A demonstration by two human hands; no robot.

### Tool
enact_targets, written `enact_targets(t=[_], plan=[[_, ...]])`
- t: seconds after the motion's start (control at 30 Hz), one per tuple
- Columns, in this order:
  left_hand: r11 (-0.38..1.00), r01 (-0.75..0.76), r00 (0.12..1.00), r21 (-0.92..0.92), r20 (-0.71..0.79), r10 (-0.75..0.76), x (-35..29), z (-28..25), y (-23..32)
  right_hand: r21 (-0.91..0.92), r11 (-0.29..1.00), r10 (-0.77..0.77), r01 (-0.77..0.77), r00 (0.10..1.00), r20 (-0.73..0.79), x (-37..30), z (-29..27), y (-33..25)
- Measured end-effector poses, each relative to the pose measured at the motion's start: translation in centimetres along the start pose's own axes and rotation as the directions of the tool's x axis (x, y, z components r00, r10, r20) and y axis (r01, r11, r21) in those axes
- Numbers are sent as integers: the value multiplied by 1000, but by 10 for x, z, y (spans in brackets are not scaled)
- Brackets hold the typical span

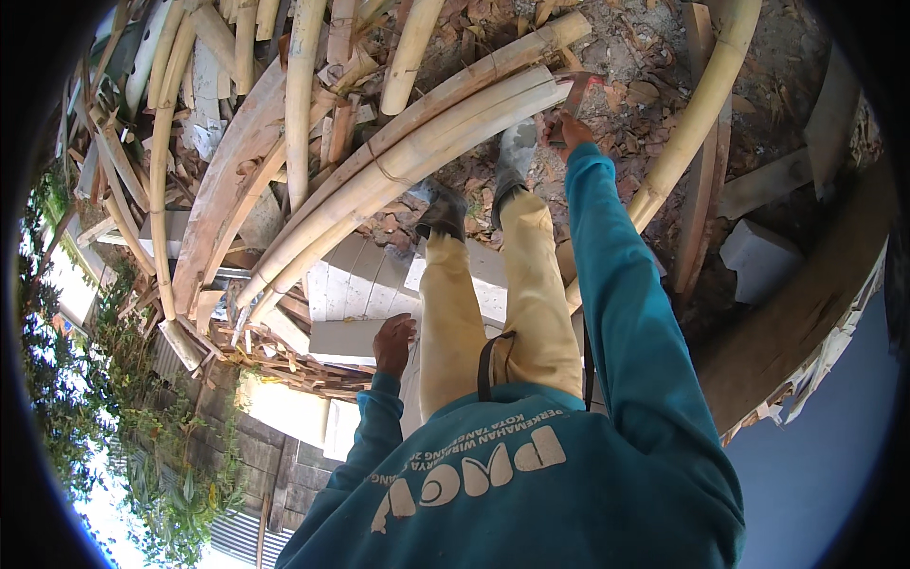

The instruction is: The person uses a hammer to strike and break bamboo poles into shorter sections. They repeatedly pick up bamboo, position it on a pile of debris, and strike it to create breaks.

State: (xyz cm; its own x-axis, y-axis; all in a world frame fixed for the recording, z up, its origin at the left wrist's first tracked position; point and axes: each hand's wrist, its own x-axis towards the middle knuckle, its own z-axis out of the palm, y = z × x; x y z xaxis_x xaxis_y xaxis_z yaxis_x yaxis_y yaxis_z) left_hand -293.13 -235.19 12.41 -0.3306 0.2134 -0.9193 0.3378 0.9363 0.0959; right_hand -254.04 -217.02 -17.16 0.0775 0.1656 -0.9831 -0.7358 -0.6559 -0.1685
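Observation:
My right hand (569, 135) is stretched out ahead, closed round a hammer (575, 90) with a rusty head and a reddish end. The hammer's head is beside the far end of a long pale bamboo pole (455, 128); whether they touch I cannot tell. A browner pole (493, 68) lies alongside the pale one. My left hand (392, 343) hangs near my left thigh, fingers loosely bent and apart, with nothing seen in it. It is nearest to some pale blocks (355, 282) stacked by my leg.
Bamboo poles and a wide wooden plank (232, 180) lie piled at the left. Another bamboo pole (701, 104) slants along my right side. A white block (758, 258) and a large brown beam (806, 294) are at the right. Dry leaves (645, 95) and rubble cover the ground.

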Motion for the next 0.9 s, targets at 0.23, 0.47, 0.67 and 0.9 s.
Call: enact_targets(t=[0.23,0.47,0.67,0.9], plan=[[996,-29,999,-80,31,31,-5,12,11,64,993,98,-99,995,21,-29,-20,-4],[990,-140,990,-28,23,141,6,20,40,40,998,42,-46,994,98,-110,-45,13],[929,-329,939,167,-41,340,27,26,52,143,988,38,-53,993,111,-188,-71,41],[975,-211,977,72,-30,213,95,65,52,76,997,18,-27,993,121,-245,-61,48]])
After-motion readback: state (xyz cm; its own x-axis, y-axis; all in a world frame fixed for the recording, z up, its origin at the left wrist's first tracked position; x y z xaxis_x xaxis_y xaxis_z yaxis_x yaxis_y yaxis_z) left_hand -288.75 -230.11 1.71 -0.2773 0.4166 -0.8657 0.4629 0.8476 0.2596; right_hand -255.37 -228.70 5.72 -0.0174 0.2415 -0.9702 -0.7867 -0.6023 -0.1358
